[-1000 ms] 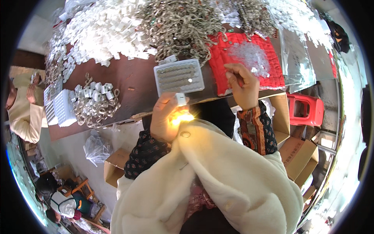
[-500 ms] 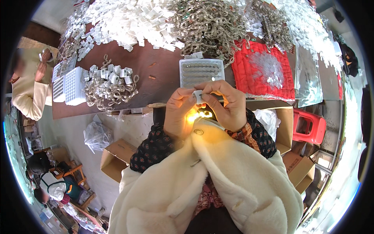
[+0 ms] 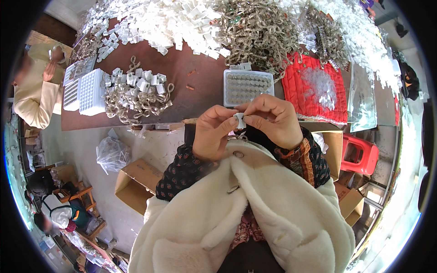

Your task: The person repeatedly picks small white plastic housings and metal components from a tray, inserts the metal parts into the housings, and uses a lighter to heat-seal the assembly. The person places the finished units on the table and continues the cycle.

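Note:
Both my hands meet in front of my chest, just short of the table edge. A small white plastic battery case (image 3: 239, 121) is pinched between them. My left hand (image 3: 210, 132) is closed on its left side with thumb and fingertips. On its right side my right hand (image 3: 275, 122) grips it, thumb against the case. A bit of light string (image 3: 242, 136) shows below the case, unlit. Just beyond my hands sits a translucent tray (image 3: 226, 91) with rows of round silvery button cells. A small white case (image 3: 246, 66) lies at its far edge.
White cases with coiled transparent light strings (image 3: 141, 93) are heaped left, beside stacked white trays (image 3: 92, 93). Large piles of white cases (image 3: 182, 22) and light strings (image 3: 255, 36) cover the back. A red quilted cloth (image 3: 293, 84) holds small transparent pieces. Another person (image 3: 38, 91) works at far left.
The yellow glow of the light string under my hands has gone out. My hands and the case have shifted slightly right and lower, and the case has tilted. The whole view has shifted a little.

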Demonstrator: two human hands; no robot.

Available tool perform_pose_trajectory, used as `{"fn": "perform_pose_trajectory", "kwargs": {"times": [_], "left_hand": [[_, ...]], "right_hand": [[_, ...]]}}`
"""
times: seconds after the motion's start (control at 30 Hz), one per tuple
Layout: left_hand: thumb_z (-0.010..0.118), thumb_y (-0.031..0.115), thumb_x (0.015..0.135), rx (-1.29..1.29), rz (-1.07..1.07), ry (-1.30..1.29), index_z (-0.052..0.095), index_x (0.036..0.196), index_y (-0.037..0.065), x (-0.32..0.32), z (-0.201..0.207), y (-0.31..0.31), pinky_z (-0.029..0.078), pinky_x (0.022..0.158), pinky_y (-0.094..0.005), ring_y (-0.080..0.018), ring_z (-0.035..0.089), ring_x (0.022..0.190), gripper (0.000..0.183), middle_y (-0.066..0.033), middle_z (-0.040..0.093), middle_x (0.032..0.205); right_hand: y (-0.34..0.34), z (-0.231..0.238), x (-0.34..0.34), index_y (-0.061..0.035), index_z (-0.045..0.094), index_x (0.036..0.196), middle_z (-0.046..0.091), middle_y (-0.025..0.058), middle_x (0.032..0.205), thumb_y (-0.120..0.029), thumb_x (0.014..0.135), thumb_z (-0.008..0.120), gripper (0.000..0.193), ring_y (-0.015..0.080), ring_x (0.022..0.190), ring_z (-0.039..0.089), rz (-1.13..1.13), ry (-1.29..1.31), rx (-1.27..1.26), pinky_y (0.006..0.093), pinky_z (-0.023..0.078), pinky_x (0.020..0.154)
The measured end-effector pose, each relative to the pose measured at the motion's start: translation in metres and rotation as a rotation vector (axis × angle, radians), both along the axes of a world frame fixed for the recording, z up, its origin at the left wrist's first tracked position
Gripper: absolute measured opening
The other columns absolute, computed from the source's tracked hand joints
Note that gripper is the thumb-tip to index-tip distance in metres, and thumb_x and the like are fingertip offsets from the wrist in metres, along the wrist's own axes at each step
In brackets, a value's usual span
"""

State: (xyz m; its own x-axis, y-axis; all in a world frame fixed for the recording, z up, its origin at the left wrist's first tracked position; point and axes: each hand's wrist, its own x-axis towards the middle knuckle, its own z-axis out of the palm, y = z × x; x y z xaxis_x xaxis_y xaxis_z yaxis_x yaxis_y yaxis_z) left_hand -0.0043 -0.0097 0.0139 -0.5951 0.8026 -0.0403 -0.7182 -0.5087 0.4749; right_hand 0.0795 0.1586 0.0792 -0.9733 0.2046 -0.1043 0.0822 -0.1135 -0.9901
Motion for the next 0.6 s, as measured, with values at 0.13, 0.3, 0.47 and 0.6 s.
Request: {"fn": "perform_pose_trajectory", "kwargs": {"times": [0.13, 0.3, 0.47, 0.6], "left_hand": [[0.065, -0.004, 0.093, -0.061, -0.006, 0.024, 0.065, 0.105, 0.002, -0.008, -0.003, -0.006, 0.053, 0.086, -0.0263, -0.0122, 0.065, 0.095, 0.013, -0.0088, 0.070, 0.103], [0.067, -0.005, 0.091, -0.401, 0.134, 0.290, 0.068, 0.101, 0.002, -0.024, 0.008, -0.018, 0.055, 0.079, -0.0265, -0.0113, 0.065, 0.086, 0.012, -0.0070, 0.071, 0.097], [0.074, 0.001, 0.086, -1.072, 0.724, 1.179, 0.070, 0.102, 0.004, -0.096, 0.035, -0.056, 0.052, 0.069, -0.0288, -0.0143, 0.064, 0.075, 0.017, -0.0057, 0.072, 0.092], [0.073, 0.013, 0.085, -1.486, 0.921, 1.712, 0.072, 0.104, 0.009, -0.146, 0.045, -0.080, 0.046, 0.082, -0.0405, -0.0249, 0.060, 0.093, 0.019, -0.0061, 0.071, 0.095]], "right_hand": [[0.000, -0.007, -0.010, 0.0025, 0.067, 0.094, 0.070, 0.0124, 0.109, 0.008, 0.087, 0.066, 0.009, 0.0129, 0.095, 0.066, 0.055, -0.009, -0.012, 0.0276, 0.055, 0.083], [0.011, -0.013, -0.031, -0.0004, 0.067, 0.092, 0.072, 0.0083, 0.095, -0.002, 0.085, 0.072, 0.009, 0.0107, 0.083, 0.066, 0.076, -0.070, 0.229, 0.0272, 0.053, 0.074], [0.045, -0.025, -0.065, -0.0058, 0.058, 0.098, 0.069, 0.0129, 0.081, -0.022, 0.087, 0.073, 0.024, 0.0343, 0.073, 0.068, -0.407, -0.125, 1.049, 0.0438, 0.052, 0.065], [0.052, -0.045, -0.083, -0.0067, 0.057, 0.096, 0.070, 0.0121, 0.084, -0.021, 0.086, 0.073, 0.024, 0.0341, 0.076, 0.069, -0.355, -0.255, 1.138, 0.0435, 0.052, 0.066]]}}
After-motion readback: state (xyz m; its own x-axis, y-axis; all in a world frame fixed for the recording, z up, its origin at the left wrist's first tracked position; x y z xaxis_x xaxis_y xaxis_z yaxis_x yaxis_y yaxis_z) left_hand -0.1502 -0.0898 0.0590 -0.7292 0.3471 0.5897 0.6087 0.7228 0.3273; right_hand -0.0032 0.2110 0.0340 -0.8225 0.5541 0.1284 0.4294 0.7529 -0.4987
